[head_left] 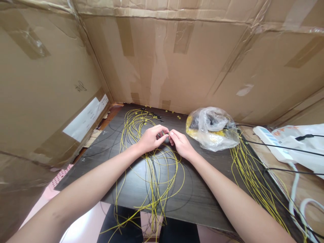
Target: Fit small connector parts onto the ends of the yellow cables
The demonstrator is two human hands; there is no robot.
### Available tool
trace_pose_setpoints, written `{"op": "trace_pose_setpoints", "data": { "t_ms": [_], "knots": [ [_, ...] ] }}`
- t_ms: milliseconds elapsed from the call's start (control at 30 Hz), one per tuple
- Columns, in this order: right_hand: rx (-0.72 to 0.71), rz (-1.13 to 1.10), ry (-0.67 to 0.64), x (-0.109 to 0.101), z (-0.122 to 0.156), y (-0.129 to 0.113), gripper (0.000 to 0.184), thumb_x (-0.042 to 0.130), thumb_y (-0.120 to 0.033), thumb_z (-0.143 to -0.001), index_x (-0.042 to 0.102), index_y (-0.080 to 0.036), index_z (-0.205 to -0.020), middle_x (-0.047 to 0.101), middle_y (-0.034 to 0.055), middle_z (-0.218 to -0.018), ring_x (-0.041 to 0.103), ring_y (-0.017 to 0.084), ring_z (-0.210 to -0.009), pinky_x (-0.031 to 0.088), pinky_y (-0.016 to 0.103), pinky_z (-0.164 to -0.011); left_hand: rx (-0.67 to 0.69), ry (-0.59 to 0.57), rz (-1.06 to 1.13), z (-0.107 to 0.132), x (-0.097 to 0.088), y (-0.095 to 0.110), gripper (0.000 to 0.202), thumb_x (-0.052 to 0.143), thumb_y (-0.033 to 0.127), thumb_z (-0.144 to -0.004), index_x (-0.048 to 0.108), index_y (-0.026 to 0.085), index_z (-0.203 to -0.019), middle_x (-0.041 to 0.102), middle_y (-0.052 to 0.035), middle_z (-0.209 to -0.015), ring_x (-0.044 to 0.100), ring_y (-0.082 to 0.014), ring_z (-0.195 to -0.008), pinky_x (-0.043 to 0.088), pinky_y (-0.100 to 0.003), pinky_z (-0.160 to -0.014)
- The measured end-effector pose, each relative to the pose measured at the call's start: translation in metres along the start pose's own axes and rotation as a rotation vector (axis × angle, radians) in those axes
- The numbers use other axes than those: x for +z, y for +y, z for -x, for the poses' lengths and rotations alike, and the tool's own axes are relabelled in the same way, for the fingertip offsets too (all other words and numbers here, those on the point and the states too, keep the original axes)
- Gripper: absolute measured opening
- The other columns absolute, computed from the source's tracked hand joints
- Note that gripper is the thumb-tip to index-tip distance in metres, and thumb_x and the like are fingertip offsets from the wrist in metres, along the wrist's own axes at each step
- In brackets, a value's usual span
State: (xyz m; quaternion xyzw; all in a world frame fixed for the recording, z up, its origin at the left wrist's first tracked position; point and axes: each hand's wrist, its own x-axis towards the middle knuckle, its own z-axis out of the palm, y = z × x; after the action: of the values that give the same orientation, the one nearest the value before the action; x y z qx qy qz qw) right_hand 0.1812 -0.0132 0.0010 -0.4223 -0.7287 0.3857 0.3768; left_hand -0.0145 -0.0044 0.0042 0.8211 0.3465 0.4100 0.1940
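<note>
Over the dark table [199, 184], my left hand [154, 137] and my right hand [181, 143] meet at their fingertips. Both are closed in a pinch on the end of a thin yellow cable, mostly hidden by the fingers. A tangle of yellow cables [152, 184] with a few dark ones runs beneath my hands and hangs over the near edge. Behind my left hand, looped yellow cables [131, 125] end in small black tips [156, 116]. Little yellow pieces [178, 117] lie scattered along the back of the table.
A clear plastic bag [212, 130] with black and yellow contents sits right of my hands. More yellow cables [249, 172] trail along the right side. Beyond are a white power strip [273, 143], a white bag [307, 145] and black cords. Cardboard walls [152, 64] enclose the table.
</note>
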Motion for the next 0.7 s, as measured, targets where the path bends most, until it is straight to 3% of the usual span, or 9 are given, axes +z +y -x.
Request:
{"op": "trace_pose_setpoints", "data": {
  "t_ms": [467, 700],
  "knots": [
    [0.034, -0.079, -0.026, 0.0001, -0.0013, -0.0001, 0.049, 0.043, -0.064, -0.101, 0.049, -0.024, -0.073, 0.047, -0.0026, -0.062, 0.045, 0.016, -0.060, 0.039, 0.030, -0.061, 0.030, -0.024, -0.003, -0.0004, -0.0015, -0.0010, 0.013, 0.061, 0.022, -0.097, 0.071, 0.017, -0.104, 0.072, -0.0046, -0.095, 0.066, -0.0135, -0.075, 0.056, -0.025, -0.069],
    [0.046, -0.084, 0.003, 0.0010, -0.0009, -0.0006, 0.037, 0.045, -0.052, -0.100, 0.053, -0.023, -0.078, 0.054, -0.0015, -0.067, 0.049, 0.016, -0.062, 0.041, 0.030, -0.063, -0.042, 0.001, 0.037, -0.0006, 0.0008, 0.0000, 0.010, 0.062, 0.022, -0.094, 0.070, 0.017, -0.099, 0.072, -0.0042, -0.090, 0.065, -0.0131, -0.071, 0.056, -0.024, -0.064]
  ]
}}
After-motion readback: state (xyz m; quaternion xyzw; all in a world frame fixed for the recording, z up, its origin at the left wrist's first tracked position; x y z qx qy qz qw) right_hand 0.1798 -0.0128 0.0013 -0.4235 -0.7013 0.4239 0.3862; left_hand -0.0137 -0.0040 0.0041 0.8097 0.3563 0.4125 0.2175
